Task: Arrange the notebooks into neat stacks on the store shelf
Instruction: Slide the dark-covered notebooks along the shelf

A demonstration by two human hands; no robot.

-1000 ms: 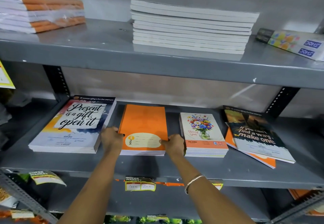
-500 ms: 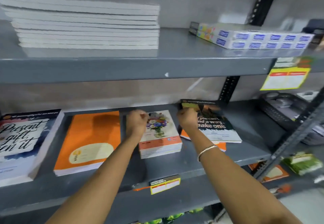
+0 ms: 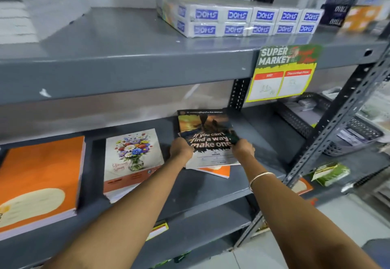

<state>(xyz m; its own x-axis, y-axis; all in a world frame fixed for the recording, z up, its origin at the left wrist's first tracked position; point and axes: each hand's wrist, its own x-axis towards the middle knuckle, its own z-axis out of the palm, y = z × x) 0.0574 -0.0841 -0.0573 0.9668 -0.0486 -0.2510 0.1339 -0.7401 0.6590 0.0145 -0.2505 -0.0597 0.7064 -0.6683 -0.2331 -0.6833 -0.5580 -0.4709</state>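
My left hand [image 3: 181,148] and my right hand [image 3: 242,148] each grip a side edge of the dark notebook [image 3: 207,140] that says "If you can't find a way, make one". I hold it at the right end of the middle shelf [image 3: 211,192], on top of its pile. An orange notebook [image 3: 219,171] pokes out crooked from under it — so this pile is not neat yet, I think.

To the left, the flower notebooks [image 3: 132,161] sit in 1 pile. It looks square, but my arm hides its lower corner. Farther left, the big orange stack [image 3: 40,182] looks tidy too.

So I think 2 piles are done, and this 1 is left. I need to line up its edges.
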